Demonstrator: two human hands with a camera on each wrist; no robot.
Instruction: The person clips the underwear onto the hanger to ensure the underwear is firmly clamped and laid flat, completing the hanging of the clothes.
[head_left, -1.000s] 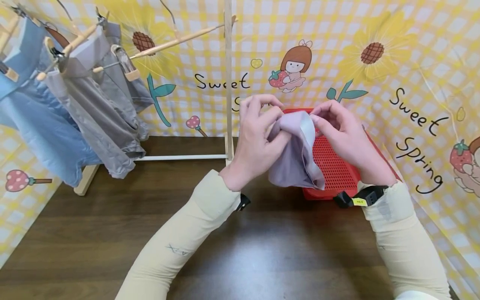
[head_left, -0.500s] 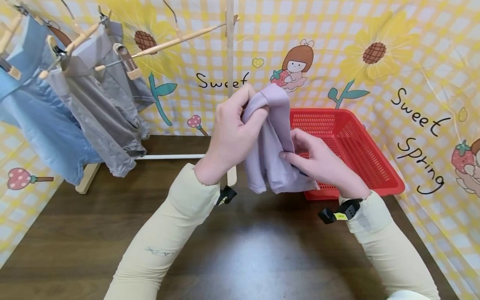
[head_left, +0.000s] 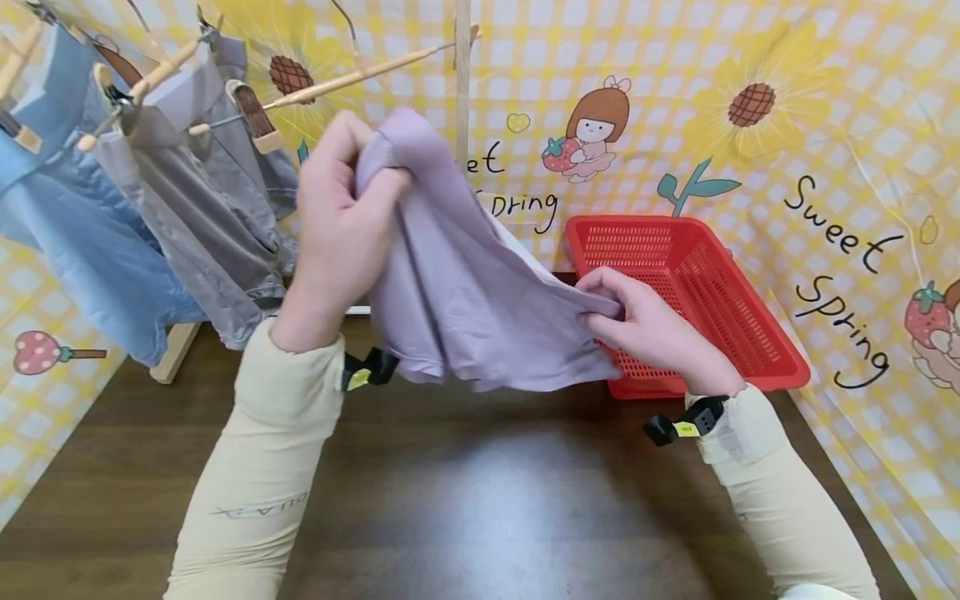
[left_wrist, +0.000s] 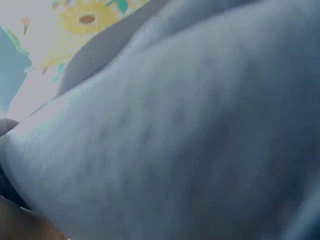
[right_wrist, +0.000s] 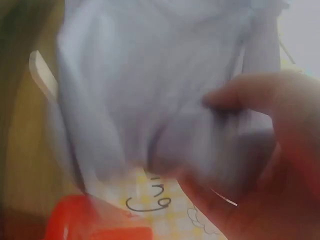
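Lavender shorts [head_left: 480,308] hang stretched between my two hands above the table in the head view. My left hand [head_left: 345,221] grips the folded waistband, thumb in front. Lower down on the right, my right hand [head_left: 648,329] pinches the other end of the waistband between thumb and fingers. A pale lining strip shows along the top edge. In the left wrist view the blurred shorts [left_wrist: 165,140] fill most of the picture. From the right wrist, the thumb [right_wrist: 240,92] presses on the shorts' cloth, which hides part of the fingers.
A red plastic basket [head_left: 757,342] stands behind my right hand. At left, blue shorts [head_left: 97,225] and grey shorts [head_left: 180,208] hang from clip hangers. A bare wooden hanger [head_left: 360,79] hangs on the rack beside its upright post [head_left: 462,83]. Checked cloth backs the table [head_left: 450,492].
My left hand has moved left and up, pulling the shorts' waistband from bunched to spread wide. The right hand has shifted slightly down from the basket's far side and keeps hold of its end.
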